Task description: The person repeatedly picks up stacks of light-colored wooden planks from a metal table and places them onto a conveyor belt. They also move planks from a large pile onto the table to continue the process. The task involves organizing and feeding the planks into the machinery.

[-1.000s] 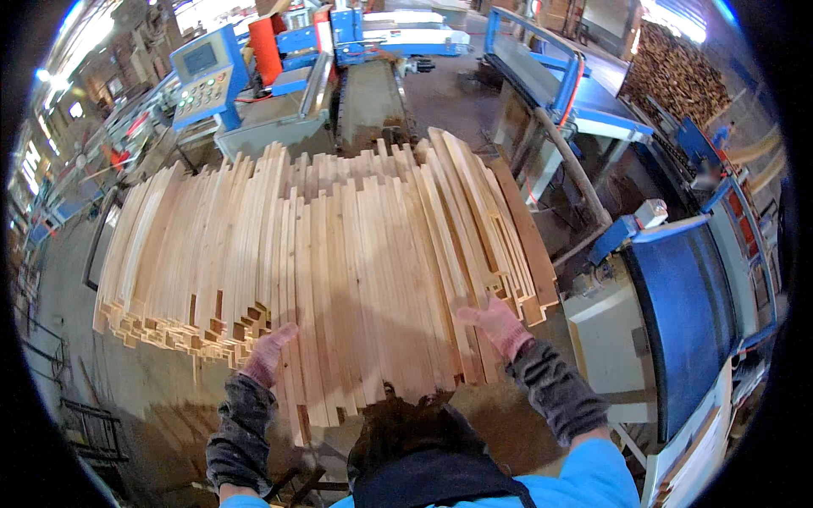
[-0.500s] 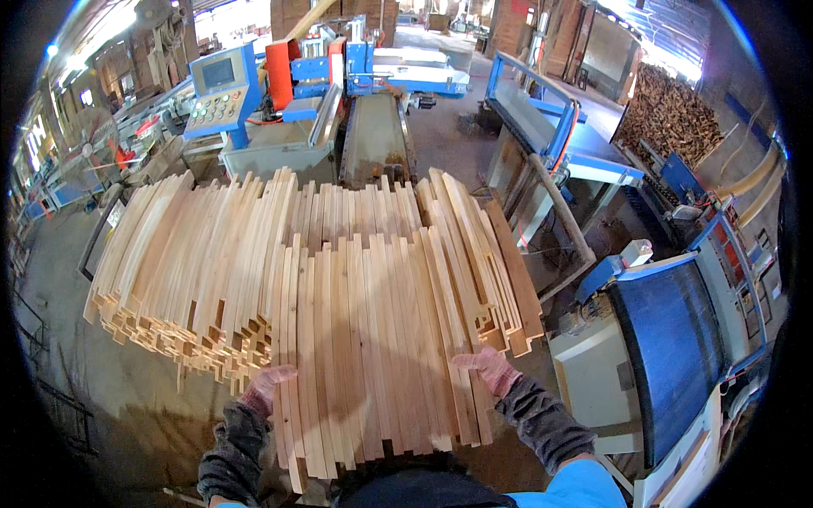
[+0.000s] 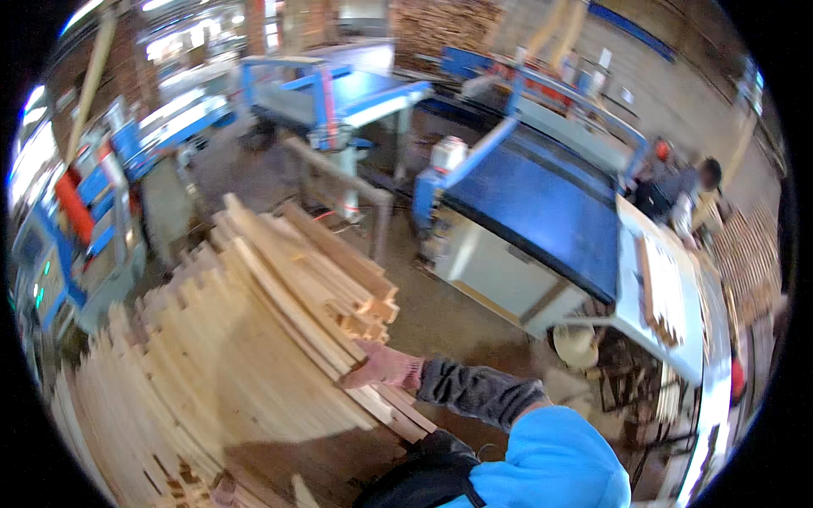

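Note:
Long, pale wooden strips [image 3: 279, 339] lie side by side in a wide stack at the lower left, their ends uneven. My right hand [image 3: 385, 366], in a pink knit glove, is closed over the outer strips at the stack's right edge; its fingertips are partly hidden. A dark grey sleeve covers that forearm. Only a small, blurred bit of my left hand [image 3: 224, 491] shows by strip ends at the lower edge, its fingers unreadable. Beyond my right hand, shorter wooden pieces [image 3: 339, 279] are piled along the stack's right side.
A blue-topped machine table [image 3: 538, 207] stands to the right, with another blue-framed machine [image 3: 339, 97] farther back. A brown rail [image 3: 381, 224] is beyond the stack. A control panel [image 3: 42, 262] stands at far left. Another person [image 3: 669, 195] is at the far right, near bundled strips [image 3: 659, 292].
The view has swung right, so the stack now sits lower left and slanted. My right hand remains at its right edge; my left hand has nearly left the picture.

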Demonstrator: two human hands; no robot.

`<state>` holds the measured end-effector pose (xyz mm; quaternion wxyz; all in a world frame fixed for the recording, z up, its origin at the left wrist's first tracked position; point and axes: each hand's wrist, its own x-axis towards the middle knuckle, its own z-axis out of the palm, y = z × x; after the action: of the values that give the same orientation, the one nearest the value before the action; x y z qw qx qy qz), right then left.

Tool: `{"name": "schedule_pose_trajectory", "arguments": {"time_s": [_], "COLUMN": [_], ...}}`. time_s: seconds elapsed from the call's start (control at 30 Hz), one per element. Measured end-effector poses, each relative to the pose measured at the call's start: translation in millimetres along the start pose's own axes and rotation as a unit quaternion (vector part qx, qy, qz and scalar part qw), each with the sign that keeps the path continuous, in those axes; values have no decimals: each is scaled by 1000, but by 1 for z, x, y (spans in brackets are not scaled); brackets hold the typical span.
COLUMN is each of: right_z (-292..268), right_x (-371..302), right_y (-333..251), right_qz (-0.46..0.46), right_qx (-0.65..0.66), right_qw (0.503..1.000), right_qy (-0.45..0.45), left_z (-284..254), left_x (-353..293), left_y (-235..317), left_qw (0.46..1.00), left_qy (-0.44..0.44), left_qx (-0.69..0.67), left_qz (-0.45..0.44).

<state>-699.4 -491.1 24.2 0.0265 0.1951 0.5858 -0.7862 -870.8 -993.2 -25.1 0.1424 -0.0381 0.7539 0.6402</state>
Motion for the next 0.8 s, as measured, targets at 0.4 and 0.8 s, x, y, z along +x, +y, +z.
{"name": "schedule_pose_trajectory", "arguments": {"time_s": [0.4, 0.8], "right_z": [-177, -436], "right_x": [-207, -428], "right_y": [-53, 60], "right_qz": [-195, -196], "right_qx": [-148, 84], "right_qw": [942, 883], "right_qy": [229, 418], "left_z": [225, 697], "left_x": [53, -43], "left_y": [56, 42], "left_qw": [992, 842], "left_qy": [-63, -529], "left_qx": [52, 13], "left_qz": [97, 105]}}
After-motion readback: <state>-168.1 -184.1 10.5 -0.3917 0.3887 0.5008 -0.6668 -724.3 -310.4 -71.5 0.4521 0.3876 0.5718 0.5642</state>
